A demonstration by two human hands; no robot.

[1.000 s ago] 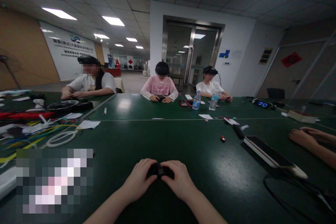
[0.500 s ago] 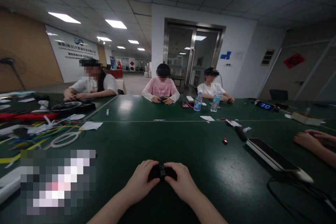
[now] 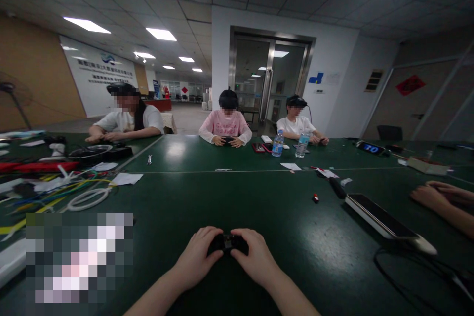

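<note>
A small black object (image 3: 228,243), too dark to make out fully, is held between both hands low in the middle of the head view, over the green table (image 3: 185,207). My left hand (image 3: 200,253) is closed round its left end, with the thumb along the near side and the fingers over the far side. Round the right end my right hand (image 3: 255,254) is closed in the same way. The two hands are a little apart, and the middle of the black object shows between them.
Cables (image 3: 89,199) and papers lie at the left. A white-edged device (image 3: 381,217) with a dark top, a black cable and a small red object (image 3: 315,198) are at the right. Two bottles (image 3: 277,144) stand farther back. Three people sit opposite; another person's hands (image 3: 431,197) are at right.
The whole view has shifted slightly, so most things appear a little farther left. Both hands keep their hold on the black object.
</note>
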